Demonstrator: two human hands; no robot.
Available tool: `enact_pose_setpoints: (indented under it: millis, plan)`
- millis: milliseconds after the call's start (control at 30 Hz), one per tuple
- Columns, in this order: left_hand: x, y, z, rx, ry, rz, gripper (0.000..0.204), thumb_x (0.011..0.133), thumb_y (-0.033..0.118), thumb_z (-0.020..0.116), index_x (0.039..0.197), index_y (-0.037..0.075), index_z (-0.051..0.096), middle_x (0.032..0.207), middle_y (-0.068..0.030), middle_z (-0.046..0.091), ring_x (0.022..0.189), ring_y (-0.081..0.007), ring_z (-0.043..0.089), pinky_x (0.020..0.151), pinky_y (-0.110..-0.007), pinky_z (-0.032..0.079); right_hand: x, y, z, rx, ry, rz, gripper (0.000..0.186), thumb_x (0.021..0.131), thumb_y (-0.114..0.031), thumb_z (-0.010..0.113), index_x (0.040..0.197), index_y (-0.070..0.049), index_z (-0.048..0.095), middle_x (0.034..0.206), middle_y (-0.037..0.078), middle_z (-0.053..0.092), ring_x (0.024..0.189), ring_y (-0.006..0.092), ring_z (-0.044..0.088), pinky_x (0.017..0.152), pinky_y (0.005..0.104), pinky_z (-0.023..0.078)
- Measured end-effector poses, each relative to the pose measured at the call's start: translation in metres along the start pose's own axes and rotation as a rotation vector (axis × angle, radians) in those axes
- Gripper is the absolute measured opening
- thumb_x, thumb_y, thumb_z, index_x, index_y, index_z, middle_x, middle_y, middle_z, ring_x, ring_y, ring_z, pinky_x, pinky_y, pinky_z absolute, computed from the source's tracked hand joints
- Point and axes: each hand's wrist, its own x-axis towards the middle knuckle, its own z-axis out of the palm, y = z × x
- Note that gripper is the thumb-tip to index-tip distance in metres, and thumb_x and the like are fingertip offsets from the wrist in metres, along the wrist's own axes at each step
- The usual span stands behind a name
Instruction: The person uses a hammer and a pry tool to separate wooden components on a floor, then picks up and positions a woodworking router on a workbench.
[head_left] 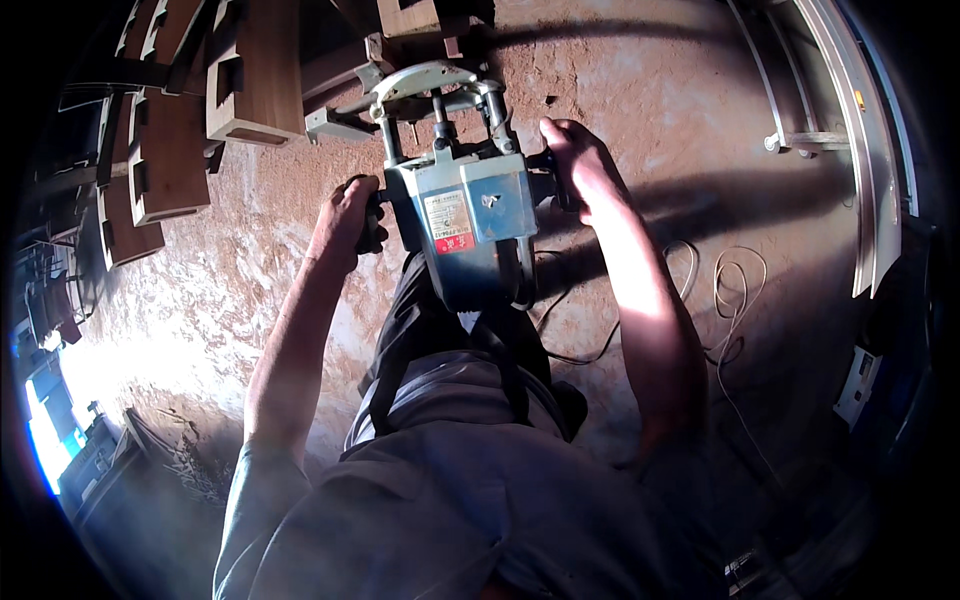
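Observation:
Between my two hands is a blue and grey plunge router [470,225], its light metal base [430,80] pointing away from me on two steel posts. My left hand [352,212] is wrapped round the black side handle on its left. On the other side, my right hand [580,172] grips the right handle, with the thumb stretched forward along it. The base is close to the end of a wooden piece [410,15] at the top; whether they touch, I cannot tell. What lies under the base is hidden.
Several brown wooden parts with notched ends [255,75] stand at the upper left. A thin cable [735,290] lies looped on the dusty floor [700,130] to the right. Farther right are a metal frame [800,140] and a long pale curved-looking panel [870,150]. Scraps [180,455] lie at the lower left.

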Motion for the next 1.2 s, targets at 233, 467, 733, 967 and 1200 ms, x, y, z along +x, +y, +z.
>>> enact_pose_setpoints:
  millis: [233,467,733,967,1200]
  plan:
    - [0.002,0.0,0.003,0.001,0.024,-0.004,0.025,0.092,0.034,0.053,0.089,0.009,0.057,0.065,-0.0033,0.054,0.048,-0.0158,0.054,0.037,-0.029,0.042,0.008,0.0,-0.001,0.043,-0.058,0.03,0.06,0.091,-0.054,0.051,0.136,-0.014,0.046,0.137,0.016,0.049,0.122,0.0347,0.049,0.088,0.0587,0.045]
    - [0.004,-0.002,0.003,-0.014,0.024,-0.001,0.027,0.092,0.036,0.053,0.09,0.009,0.057,0.066,-0.0043,0.055,0.048,-0.016,0.054,0.037,-0.029,0.041,0.019,0.002,0.0,0.073,-0.093,-0.036,0.058,0.091,-0.052,0.053,0.133,-0.011,0.05,0.131,0.015,0.054,0.118,0.031,0.052,0.089,0.0527,0.045]
    - [0.007,0.0,0.005,-0.004,0.02,0.002,0.027,0.092,0.035,0.053,0.094,0.009,0.057,0.068,-0.0054,0.056,0.049,-0.0165,0.055,0.037,-0.029,0.042,0.021,-0.001,0.0,0.12,-0.071,-0.052,0.058,0.091,-0.051,0.055,0.132,-0.01,0.051,0.127,0.016,0.057,0.116,0.0294,0.053,0.09,0.0489,0.045]
    - [0.01,0.002,0.006,-0.012,0.032,-0.011,0.026,0.092,0.034,0.054,0.092,0.009,0.056,0.068,-0.0052,0.056,0.049,-0.0167,0.055,0.036,-0.029,0.042,0.028,0.001,-0.001,0.128,-0.075,-0.048,0.058,0.091,-0.051,0.056,0.131,-0.011,0.052,0.126,0.015,0.057,0.116,0.0287,0.053,0.09,0.0488,0.045]
    - [0.014,0.001,0.003,-0.007,0.027,-0.03,0.027,0.093,0.031,0.052,0.098,0.006,0.058,0.07,-0.006,0.055,0.049,-0.0171,0.055,0.037,-0.03,0.044,0.023,-0.004,0.0,0.131,-0.07,-0.019,0.058,0.091,-0.053,0.055,0.13,-0.01,0.052,0.129,0.015,0.055,0.119,0.0296,0.051,0.092,0.0509,0.044]
